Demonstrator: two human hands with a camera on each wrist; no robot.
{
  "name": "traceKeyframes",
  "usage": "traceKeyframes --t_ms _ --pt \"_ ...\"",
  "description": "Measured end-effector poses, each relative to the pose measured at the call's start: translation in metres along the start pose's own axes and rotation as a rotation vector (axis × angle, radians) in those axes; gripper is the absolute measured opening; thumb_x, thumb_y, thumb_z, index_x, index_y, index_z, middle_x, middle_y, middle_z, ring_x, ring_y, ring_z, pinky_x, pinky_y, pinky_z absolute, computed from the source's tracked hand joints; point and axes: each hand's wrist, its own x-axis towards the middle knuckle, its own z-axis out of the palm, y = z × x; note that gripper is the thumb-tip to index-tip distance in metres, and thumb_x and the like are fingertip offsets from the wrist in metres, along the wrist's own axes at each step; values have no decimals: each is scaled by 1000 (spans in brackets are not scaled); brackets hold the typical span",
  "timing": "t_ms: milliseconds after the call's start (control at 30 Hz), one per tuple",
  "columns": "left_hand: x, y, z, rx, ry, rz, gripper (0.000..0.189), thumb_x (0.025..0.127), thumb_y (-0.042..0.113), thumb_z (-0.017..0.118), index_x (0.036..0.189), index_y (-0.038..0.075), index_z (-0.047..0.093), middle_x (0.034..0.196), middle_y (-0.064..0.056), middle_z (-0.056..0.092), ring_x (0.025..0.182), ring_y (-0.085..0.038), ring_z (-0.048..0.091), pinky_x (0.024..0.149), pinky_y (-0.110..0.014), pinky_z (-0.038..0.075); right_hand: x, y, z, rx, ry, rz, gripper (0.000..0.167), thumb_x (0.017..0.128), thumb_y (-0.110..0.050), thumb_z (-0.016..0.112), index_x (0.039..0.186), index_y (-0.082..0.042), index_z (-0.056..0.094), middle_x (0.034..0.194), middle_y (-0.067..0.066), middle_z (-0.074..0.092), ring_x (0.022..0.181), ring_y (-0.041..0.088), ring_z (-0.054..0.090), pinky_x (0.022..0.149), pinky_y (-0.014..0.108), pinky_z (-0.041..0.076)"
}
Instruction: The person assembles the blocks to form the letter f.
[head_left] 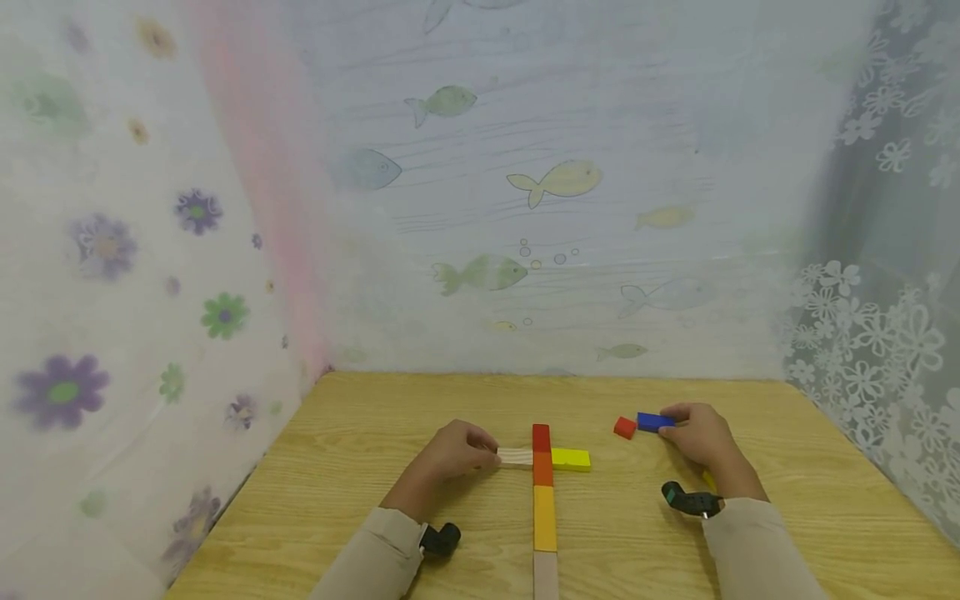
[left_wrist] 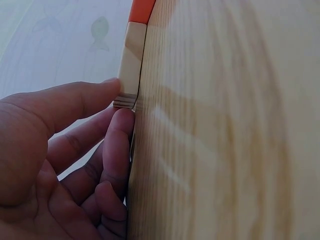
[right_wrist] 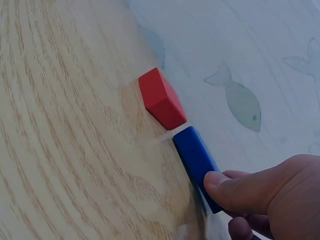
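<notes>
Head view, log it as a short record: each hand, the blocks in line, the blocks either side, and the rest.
Left hand: holds outer end of pale wooden block
Right hand: grips blue block
In line, far to near: dark red block, orange block, amber block, pinkish block
Left of line: pale wooden block
Right of line: bright yellow block
Near blue block's end: red block
Beside right hand, partly hidden: yellow piece

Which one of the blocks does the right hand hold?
The only blue block, pinched by the right hand. The red block near its end is untouched, and the left hand holds a pale wooden block.
</notes>
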Motion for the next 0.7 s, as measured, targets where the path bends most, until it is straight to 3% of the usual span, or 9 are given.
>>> traceKeyframes --t_ms 467,700 --pt "1 -4 1 -5 -1 12 22 90 24 81 109 13 80 103 -1 74 88 -17 67 78 -37 60 3 -3 2 3 0 -19 39 100 -17 68 134 3 66 132 33 62 116 48 62 89 55 54" --pt "1 -3 0 -7 -2 13 23 90 24 80 111 12 80 103 -2 74 89 -17 68 78 -37 60 6 -11 2 -17 1 -35 39 99 -16 67 133 3 66 135 32 61 116 46 61 93 58 52"
